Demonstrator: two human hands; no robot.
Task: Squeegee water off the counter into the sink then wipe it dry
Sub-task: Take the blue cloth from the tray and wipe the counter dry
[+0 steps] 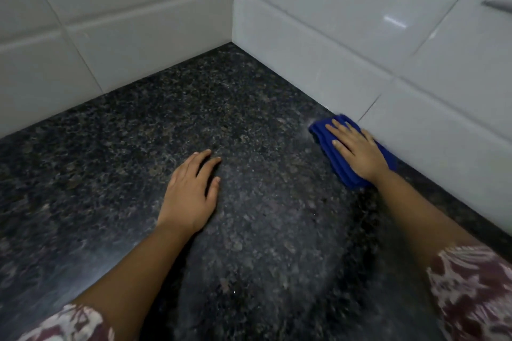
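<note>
A dark speckled granite counter (171,119) fills most of the view and runs into a tiled corner. A folded blue cloth (339,163) lies flat on the counter against the right wall. My right hand (357,148) presses down on the cloth with fingers spread, covering its middle. My left hand (191,191) rests palm down on the bare counter near the centre, fingers apart, holding nothing. No squeegee and no sink are in view.
White wall tiles (360,44) rise along the back and right sides, meeting at a corner (234,41). A faint smeared sheen shows on the counter between my hands. Patterned maroon sleeves (476,293) sit at the bottom edges.
</note>
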